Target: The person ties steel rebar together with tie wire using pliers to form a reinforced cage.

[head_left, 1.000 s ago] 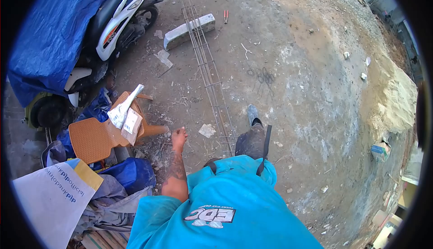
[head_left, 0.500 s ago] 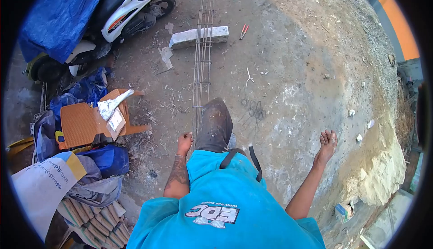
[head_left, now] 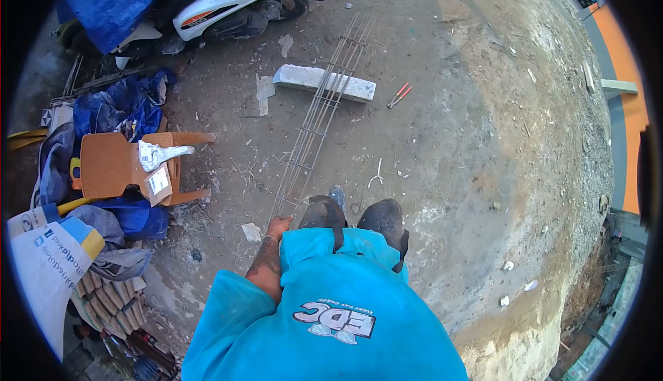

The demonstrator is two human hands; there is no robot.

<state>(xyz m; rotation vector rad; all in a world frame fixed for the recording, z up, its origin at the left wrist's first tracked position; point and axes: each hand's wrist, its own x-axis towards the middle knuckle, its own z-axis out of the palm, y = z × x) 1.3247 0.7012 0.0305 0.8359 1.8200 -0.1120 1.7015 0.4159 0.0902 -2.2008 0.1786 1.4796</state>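
One hand, the left (head_left: pixel 277 226), hangs at the near end of a rebar cage (head_left: pixel 314 122) lying across a concrete block (head_left: pixel 323 82); its grip cannot be made out. Right hand hidden behind the blue shirt (head_left: pixel 324 319). Pliers (head_left: pixel 398 95) lie nearby.

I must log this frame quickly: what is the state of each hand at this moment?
Left hand: at the near end of the rebar cage, apparently touching it; open or closed cannot be told.
Right hand: not in view.
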